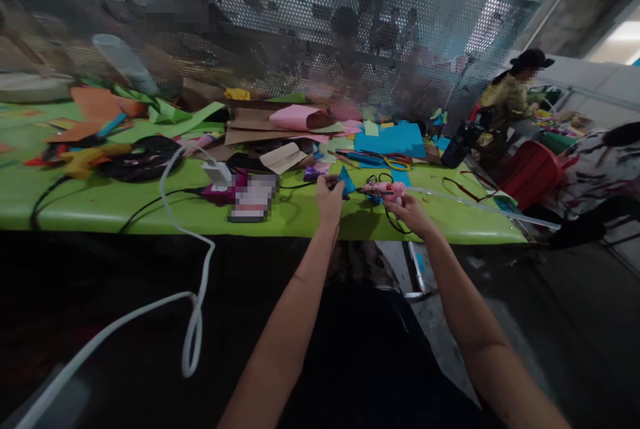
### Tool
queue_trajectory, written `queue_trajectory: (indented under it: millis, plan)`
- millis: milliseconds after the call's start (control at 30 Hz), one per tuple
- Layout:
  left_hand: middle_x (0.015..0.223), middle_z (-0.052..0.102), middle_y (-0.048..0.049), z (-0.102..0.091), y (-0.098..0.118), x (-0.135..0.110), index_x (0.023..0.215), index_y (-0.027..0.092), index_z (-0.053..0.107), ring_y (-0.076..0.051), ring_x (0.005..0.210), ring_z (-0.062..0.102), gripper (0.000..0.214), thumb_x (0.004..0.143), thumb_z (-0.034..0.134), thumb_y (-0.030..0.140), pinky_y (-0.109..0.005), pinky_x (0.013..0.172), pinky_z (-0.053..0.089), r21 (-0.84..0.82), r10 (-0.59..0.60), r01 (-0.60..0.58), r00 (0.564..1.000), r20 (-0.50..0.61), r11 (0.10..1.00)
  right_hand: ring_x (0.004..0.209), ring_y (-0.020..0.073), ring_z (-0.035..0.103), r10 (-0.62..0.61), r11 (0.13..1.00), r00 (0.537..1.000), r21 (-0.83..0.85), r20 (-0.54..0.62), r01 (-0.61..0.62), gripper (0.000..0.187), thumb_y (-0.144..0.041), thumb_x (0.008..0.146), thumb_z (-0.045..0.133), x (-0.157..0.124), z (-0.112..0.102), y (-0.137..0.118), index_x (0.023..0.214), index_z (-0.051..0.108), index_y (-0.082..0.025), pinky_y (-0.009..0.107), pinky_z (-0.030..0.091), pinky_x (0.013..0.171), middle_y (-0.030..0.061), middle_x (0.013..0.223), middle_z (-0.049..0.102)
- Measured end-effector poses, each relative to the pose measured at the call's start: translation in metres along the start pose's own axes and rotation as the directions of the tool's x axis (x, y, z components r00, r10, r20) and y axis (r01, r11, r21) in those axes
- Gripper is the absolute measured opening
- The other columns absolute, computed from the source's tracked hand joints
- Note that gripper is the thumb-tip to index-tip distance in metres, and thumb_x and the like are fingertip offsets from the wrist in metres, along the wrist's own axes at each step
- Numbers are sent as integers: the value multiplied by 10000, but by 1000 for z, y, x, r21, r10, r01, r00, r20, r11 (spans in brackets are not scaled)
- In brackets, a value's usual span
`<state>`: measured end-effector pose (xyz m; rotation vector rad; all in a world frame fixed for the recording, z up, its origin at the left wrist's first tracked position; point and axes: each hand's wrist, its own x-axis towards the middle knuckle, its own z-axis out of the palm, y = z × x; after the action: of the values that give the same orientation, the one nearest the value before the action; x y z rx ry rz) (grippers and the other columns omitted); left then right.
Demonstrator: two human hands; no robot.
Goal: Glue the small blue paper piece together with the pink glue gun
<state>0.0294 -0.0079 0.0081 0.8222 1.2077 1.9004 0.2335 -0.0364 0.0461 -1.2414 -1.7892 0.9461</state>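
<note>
My left hand (329, 197) is closed on a small blue paper piece (346, 182), held just above the green table (100, 206). My right hand (411, 208) grips a pink glue gun (387, 191) whose nozzle points left at the blue piece. A long clear glue stick (480, 206) runs out of the back of the gun to the right. The gun's black cord loops under my right hand.
Coloured paper sheets (383, 139), scissors (395, 162), cardboard and black cables litter the table. A white charger (217, 172) with a white cable hangs off the front edge. A perforated metal screen (310, 36) backs the table. People sit at right near a red chair (533, 172).
</note>
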Motion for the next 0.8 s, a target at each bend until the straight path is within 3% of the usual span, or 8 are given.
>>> queue_trajectory:
  millis: [600,800]
  plan:
    - [701,575,29,0,-1,2,855,187,545,-109,585,558,189,707,662,178,-189,456,469,-28,-21,21,1000,-13,999,589,128,421,26,1000,1000,12,-10,-25,492,-665,684,695,5,2,4,743,637,-181,274,349,585,-37,578,470]
    - [714,574,26,0,-4,1,866,186,557,-107,598,564,235,687,703,233,-172,444,455,-4,-5,5,999,54,1000,618,147,457,7,1000,1000,25,-19,-7,481,-660,688,689,8,3,1,740,640,-185,285,363,602,-30,575,477]
